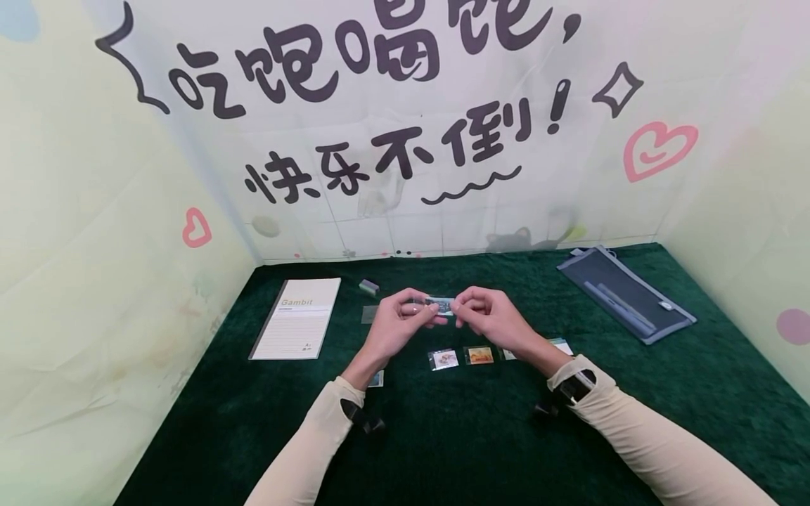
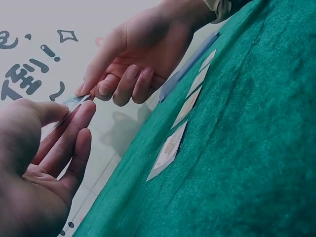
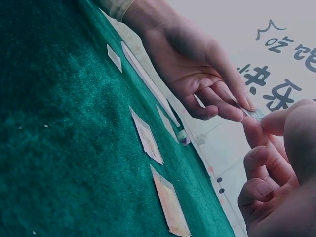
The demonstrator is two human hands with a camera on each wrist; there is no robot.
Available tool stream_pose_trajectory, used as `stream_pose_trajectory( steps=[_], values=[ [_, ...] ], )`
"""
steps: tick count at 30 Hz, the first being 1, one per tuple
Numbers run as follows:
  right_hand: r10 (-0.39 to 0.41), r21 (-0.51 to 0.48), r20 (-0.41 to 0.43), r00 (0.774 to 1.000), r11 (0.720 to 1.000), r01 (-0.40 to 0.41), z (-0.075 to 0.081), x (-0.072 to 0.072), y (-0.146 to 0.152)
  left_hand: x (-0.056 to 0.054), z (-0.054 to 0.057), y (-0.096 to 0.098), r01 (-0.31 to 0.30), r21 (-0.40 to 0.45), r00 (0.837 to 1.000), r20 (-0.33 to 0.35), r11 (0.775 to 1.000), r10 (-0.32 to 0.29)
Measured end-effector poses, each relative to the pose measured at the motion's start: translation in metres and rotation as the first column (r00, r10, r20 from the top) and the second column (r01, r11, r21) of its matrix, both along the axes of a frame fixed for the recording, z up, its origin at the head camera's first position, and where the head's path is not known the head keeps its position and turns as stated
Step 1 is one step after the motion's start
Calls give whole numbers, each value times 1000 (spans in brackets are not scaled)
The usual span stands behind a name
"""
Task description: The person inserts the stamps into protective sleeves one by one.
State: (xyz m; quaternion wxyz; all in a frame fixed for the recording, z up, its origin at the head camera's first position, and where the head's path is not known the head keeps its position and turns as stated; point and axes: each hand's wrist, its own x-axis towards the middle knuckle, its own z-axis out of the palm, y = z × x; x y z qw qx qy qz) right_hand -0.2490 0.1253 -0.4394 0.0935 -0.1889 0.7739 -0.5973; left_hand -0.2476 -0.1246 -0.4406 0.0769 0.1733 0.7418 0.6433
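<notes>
A small stamp-like picture card point(image 1: 441, 306) with blue tones is held up above the table between both hands. My left hand point(image 1: 397, 322) pinches its left end between thumb and fingers, while the right hand point(image 1: 493, 315) pinches the opposite end. From the left wrist, the card point(image 2: 75, 101) appears tilted, its near part covered by the thumb. Only a narrow bit of the card point(image 3: 256, 114) shows between the fingertips in the right wrist view. Below the hands, a pale picture card point(image 1: 444, 359) and an orange one point(image 1: 479, 355) lie in clear sleeves.
More cards point(image 1: 561, 346) continue the row, partly behind the right forearm. Another card point(image 1: 377, 379) peeks out by the left wrist. A clear sleeve point(image 1: 368, 314) and a small eraser-like block point(image 1: 369, 287) lie near a notebook point(image 1: 297, 323). A mesh pouch point(image 1: 633, 295) with pens lies at right.
</notes>
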Motion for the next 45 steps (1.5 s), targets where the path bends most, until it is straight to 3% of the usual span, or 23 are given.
stream_pose_trajectory(
  steps=[13,27,34,41,45],
  values=[
    [32,11,-20,999,999,-31,0,2,0,2,-1,2,30,37,1000,-7,999,-30],
    [35,31,-26,999,999,-35,-2,1,-1,0,-5,1,39,18,999,-25,999,-38],
    [17,38,-24,1000,999,-17,-1,1,-2,0,-7,1,56,-63,997,-42,996,-59],
    [-2,81,-53,999,997,7,-1,1,-3,-2,-5,-5,-34,-130,991,-135,991,16],
    [-2,126,-77,997,992,11,-4,0,-4,-4,-3,-10,-28,-173,988,-156,985,1]
  ],
)
